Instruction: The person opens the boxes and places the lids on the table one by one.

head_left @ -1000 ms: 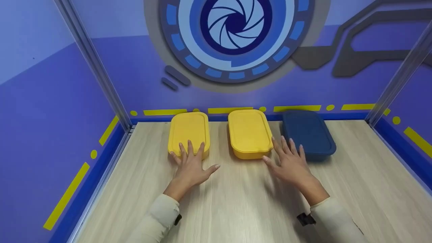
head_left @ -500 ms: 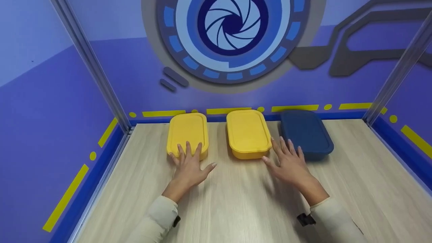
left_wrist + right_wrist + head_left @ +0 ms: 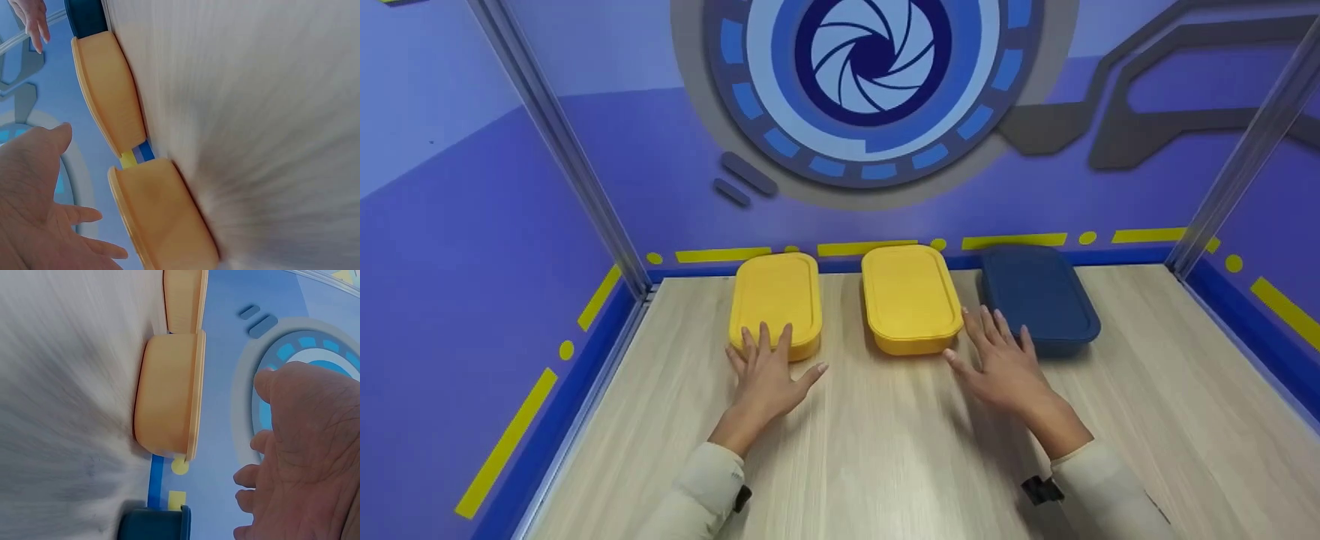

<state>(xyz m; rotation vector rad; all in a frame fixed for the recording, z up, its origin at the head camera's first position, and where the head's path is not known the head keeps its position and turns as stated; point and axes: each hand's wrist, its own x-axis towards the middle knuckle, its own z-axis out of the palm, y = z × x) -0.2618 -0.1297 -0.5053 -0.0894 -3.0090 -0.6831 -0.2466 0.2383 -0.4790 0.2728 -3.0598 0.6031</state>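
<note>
Two yellow lidded lunch boxes and one dark blue lidded lunch box stand in a row on a wood-grain tabletop (image 3: 870, 465), their far ends near the base of a blue-violet back wall (image 3: 690, 165). The left yellow box (image 3: 775, 292), the middle yellow box (image 3: 911, 291) and the dark blue box (image 3: 1039, 289) are set apart, lids uppermost. The left hand (image 3: 765, 382) is released, fingers spread and thumb extended to the side; in the head view its fingertips overlap the near end of the left yellow box, while the left wrist view shows the hand raised clear of it. The right hand (image 3: 1009, 373) is likewise released, grasping nothing; its fingers fan out beside the near right corner of the middle yellow box and partly across the dark blue box's near left edge, and the right wrist view shows it apart from both. Pale sleeves (image 3: 1110, 491) cover the forearms. A printed aperture emblem (image 3: 873, 60) occupies the wall above, between metal corner posts (image 3: 555, 135).
</note>
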